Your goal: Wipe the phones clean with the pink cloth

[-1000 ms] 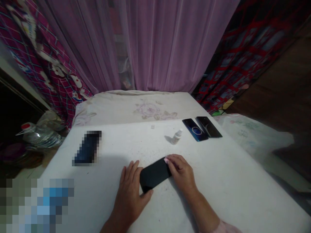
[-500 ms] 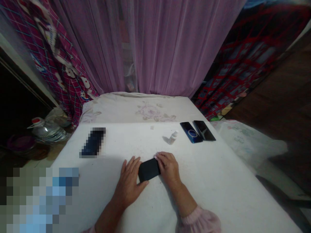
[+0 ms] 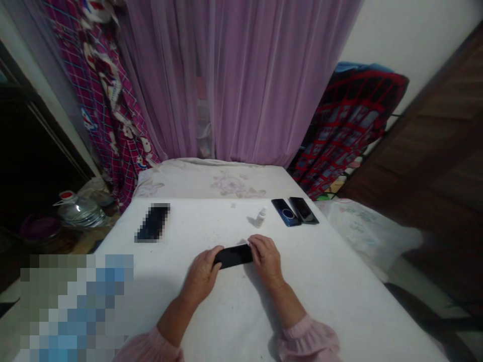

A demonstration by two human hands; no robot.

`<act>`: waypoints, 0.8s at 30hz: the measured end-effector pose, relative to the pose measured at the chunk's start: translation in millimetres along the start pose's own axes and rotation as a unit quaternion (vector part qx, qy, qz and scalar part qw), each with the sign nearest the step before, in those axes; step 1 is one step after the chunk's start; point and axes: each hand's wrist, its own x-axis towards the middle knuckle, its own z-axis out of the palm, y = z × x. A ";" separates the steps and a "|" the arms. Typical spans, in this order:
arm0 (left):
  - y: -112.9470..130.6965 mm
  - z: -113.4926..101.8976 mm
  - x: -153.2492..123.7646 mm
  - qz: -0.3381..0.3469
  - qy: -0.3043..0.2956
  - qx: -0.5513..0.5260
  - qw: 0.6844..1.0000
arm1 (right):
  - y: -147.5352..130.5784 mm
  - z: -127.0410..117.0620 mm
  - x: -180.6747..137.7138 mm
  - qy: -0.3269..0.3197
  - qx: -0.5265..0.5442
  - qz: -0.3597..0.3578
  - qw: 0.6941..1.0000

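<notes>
A black phone (image 3: 234,256) lies between my hands on the white table (image 3: 339,301). My left hand (image 3: 202,274) curls its fingers round the phone's left end. My right hand (image 3: 266,256) grips the right end, fingers bent over the edge. The phone looks tilted up on its long edge, seen thin from here. Both of my arms wear pink sleeves.
A small white bottle (image 3: 260,217) stands behind my right hand. Two dark phones (image 3: 294,211) lie side by side at the back right. A blurred dark object (image 3: 153,230) lies at the back left. Purple curtain (image 3: 241,80) hangs behind; a water jug (image 3: 77,211) sits on the floor left.
The phone lay flat under my hands before; now both hands hold its ends and it is turned up onto its edge. The camera has pulled back and tilted up.
</notes>
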 end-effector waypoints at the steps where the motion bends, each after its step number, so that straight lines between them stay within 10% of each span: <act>1: 0.3 -1.0 -0.6 0.002 0.003 0.001 1.000 | -1.1 -3.1 -0.1 -0.007 -0.004 -0.004 1.000; 15: 5.7 -5.4 -8.4 -0.016 -0.028 0.098 0.995 | -70.9 15.2 -4.5 -0.095 0.000 -0.135 0.986; 24: 5.0 -4.6 -7.4 -0.011 -0.028 0.094 0.995 | -17.4 -19.1 -8.3 -0.079 -0.027 -0.097 0.992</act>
